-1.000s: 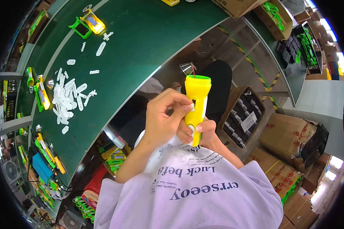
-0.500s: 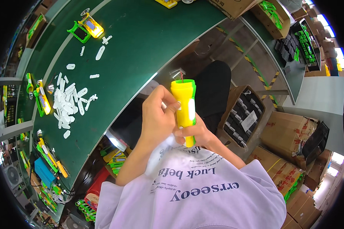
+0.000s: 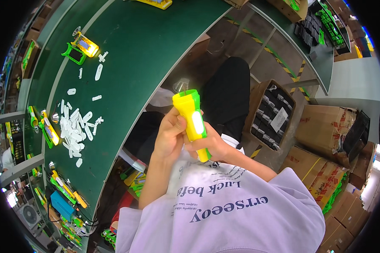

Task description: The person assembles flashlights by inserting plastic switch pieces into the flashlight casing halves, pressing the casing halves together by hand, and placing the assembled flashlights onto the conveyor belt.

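Left hand [image 3: 169, 134], curled against the left side of a yellow-green torch [image 3: 192, 124], its fingertips hidden; right hand [image 3: 213, 144], wrapped about the narrow near end. The torch is held clear of the counter [image 3: 143, 46], to its right, tilted with the open end far. The paired grip presumably steadies the body and leaves room for the loose reflector [image 3: 181, 85]. White pieces [image 3: 74, 135] lie heaped at left, seemingly for easy reach.
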The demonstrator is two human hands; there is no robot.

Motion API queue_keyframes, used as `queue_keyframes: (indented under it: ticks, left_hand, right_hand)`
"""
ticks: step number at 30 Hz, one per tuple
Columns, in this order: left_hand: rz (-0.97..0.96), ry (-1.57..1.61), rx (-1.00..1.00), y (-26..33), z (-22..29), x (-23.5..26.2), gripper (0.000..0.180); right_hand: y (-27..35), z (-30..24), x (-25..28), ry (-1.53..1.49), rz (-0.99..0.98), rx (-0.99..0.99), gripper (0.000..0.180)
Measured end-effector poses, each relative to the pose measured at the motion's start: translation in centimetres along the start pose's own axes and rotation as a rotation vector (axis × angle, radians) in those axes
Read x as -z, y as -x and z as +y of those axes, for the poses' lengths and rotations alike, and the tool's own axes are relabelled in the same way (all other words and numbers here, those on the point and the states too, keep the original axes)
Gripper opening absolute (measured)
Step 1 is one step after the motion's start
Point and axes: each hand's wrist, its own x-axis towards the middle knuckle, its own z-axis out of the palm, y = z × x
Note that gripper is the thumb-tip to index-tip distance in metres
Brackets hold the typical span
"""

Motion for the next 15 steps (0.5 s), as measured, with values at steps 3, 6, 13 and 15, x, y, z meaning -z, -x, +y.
queue_keyframes:
  ticks: [3, 6, 13, 15]
  left_hand:
    - [-0.055, 0.162, 0.021, -0.3, 0.1, 0.7, 0.06]
    - [-0.077, 0.142, 0.048, -0.1, 0.3, 0.3, 0.058]
    - [0.034, 0.187, 0.053, -0.2, -0.9, 0.7, 0.045]
    - [0.075, 0.227, 0.062, -0.3, -1.1, 0.9, 0.042]
  right_hand:
    - [0.0, -0.1, -0.2, 0.019, -0.021, -0.014, 0.036]
    - [0.2, -0.1, -0.3, 0.007, -0.002, -0.004, 0.038]
    - [0.1, 0.5, -1.0, 0.057, 0.114, -0.001, 0.032]
    - [0.1, 0.4, -0.9, 0.029, 0.123, -0.005, 0.031]
